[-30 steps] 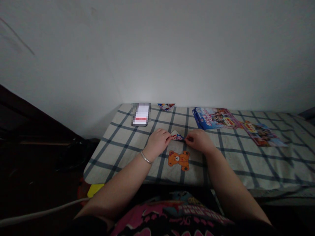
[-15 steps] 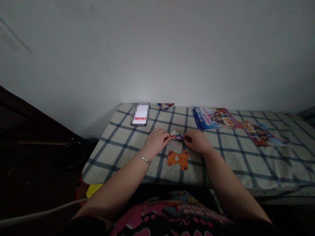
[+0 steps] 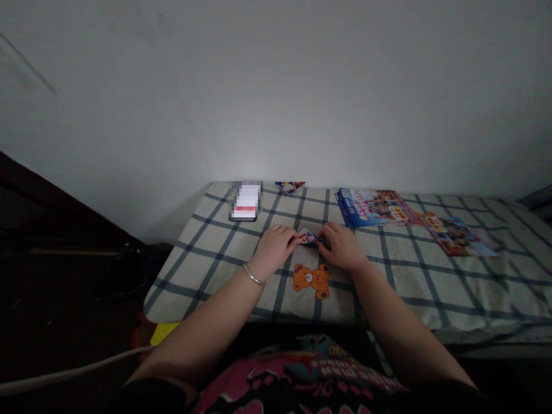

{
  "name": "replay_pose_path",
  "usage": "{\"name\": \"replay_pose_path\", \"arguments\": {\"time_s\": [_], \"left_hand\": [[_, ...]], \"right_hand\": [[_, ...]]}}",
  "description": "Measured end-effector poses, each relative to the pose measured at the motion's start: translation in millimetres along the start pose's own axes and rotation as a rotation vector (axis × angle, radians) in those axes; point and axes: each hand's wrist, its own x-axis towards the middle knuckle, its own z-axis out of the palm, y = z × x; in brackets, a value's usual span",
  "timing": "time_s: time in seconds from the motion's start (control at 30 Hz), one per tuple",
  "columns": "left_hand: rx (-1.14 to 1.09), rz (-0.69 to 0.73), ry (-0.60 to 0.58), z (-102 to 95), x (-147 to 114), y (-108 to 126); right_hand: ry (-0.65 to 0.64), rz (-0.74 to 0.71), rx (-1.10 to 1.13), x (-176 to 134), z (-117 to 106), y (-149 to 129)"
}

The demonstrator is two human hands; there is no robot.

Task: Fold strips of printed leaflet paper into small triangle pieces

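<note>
A checked tablecloth (image 3: 202,259) spreads beneath the grip. The left hand (image 3: 275,247) pinches one end of the small folded paper (image 3: 306,237), the right hand (image 3: 343,247) the opposite end, the paper between them. Level, even finger pressure should keep its edges aligned; tugging could skew them.

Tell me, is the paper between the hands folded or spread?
Folded. The paper between the left hand and right hand shows as a small, pointed shape, unlike the flat printed sheets.
</note>
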Motion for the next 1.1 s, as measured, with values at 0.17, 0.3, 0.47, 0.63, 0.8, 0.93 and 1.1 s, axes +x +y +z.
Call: {"name": "replay_pose_path", "arguments": {"time_s": [0.17,0.3,0.47,0.63,0.8,0.93,1.1], "left_hand": [[-0.064,-0.001,-0.030,2.2,2.4,2.1],[-0.103,0.016,-0.051,3.8,2.2,2.3],[-0.112,0.042,-0.026,4.2,0.2,0.0],[-0.043,0.034,0.077,2.2,-1.2,-1.6],[0.016,-0.008,0.135,4.8,-2.3,1.1],[0.073,-0.034,0.147,8.9,-2.2,1.5],[0.086,0.027,0.093,7.1,-2.0,0.9]], "right_hand": [[0.079,0.017,0.208,5.2,13.9,-7.5],[0.110,0.045,0.248,7.9,19.0,-5.8],[0.091,0.083,0.234,6.6,19.5,-4.7],[0.054,0.132,0.163,9.2,22.5,-3.7],[0.018,0.146,0.059,14.7,21.8,-5.8],[-0.009,0.183,0.014,18.9,20.2,-8.3],[0.018,0.230,0.059,20.5,24.1,-5.3]]}}
